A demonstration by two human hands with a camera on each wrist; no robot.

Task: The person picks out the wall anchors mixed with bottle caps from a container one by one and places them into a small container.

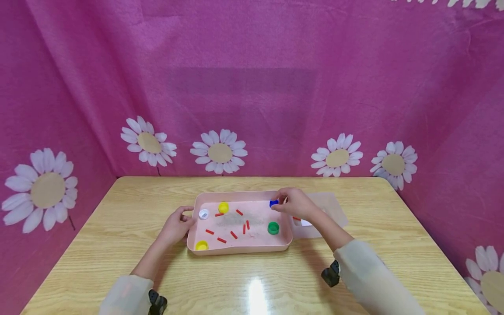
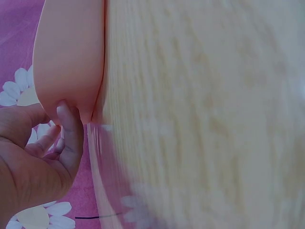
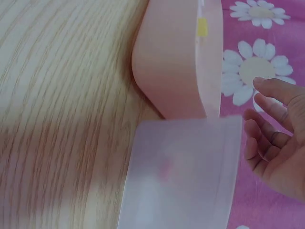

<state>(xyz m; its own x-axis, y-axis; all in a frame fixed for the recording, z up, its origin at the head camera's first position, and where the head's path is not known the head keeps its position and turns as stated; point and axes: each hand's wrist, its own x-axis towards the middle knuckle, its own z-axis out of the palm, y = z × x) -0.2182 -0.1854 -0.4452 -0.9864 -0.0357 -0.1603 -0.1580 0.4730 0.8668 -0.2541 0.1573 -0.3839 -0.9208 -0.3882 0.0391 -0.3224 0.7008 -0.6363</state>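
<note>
A pink tray (image 1: 256, 250) lies on the table with bottle caps and several short red sticks (image 1: 234, 235) in it. At its left end my left hand (image 1: 176, 226) grips the wall, with the thumb (image 2: 71, 138) against the outside. My right hand (image 1: 294, 203) is over the tray's far right corner, by a blue bottle cap (image 1: 273, 202) partly hidden by the fingers. In the right wrist view, nothing shows between its loosely bent fingers (image 3: 274, 88). A green cap (image 1: 273, 228), a white cap (image 1: 203, 214) and two yellow caps (image 1: 223, 207) stand apart in the tray.
Against the tray's right end stands a translucent box (image 1: 334, 208), partly behind my right forearm, with a red piece (image 1: 297, 218) and something white at its near left. Wooden table (image 1: 220, 280) surrounds the tray. A pink flowered curtain (image 1: 252, 100) hangs behind.
</note>
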